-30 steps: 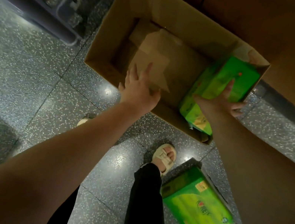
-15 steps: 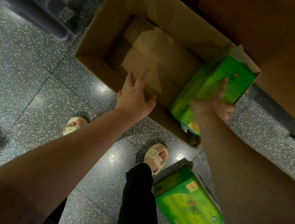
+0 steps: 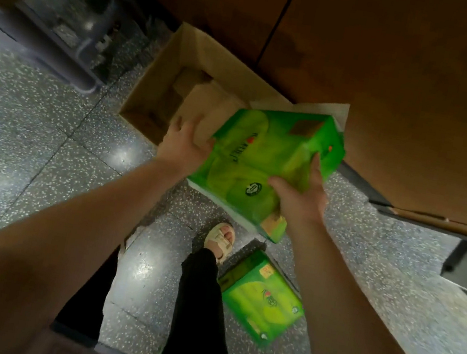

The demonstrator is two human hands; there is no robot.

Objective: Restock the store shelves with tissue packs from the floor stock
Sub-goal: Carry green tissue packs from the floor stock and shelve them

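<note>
Far off to the left of the fingers, a dark cart frame (image 3: pixel 64 34) stands on the speckled floor (image 3: pixel 35 119). The left hand (image 3: pixel 183 145) comes next. It presses on the left side of a big green tissue pack (image 3: pixel 262 163), with the thumb at the pack's edge and the other fingers reaching round behind it, where they are hard to see. Just past those fingers sits an open cardboard box (image 3: pixel 162 78) on the floor, with only brown card showing inside. The green pack is up in the air, above the box's near right corner, held between the two hands and tilted. The right hand (image 3: pixel 300 197) grips the pack's right side: its thumb (image 3: pixel 279 183) lies across the front and one finger (image 3: pixel 316 172) stretches up along the edge, so these fingers curl round the pack. Below the right hand's fingers, a second green tissue pack (image 3: pixel 262 299) lies flat on the floor, just beside a foot in a pale sandal (image 3: pixel 220 241) and a black trouser leg (image 3: pixel 200 310). Beyond the fingers on the right, a brown wooden panel (image 3: pixel 411 83) fills the top of the view.
</note>
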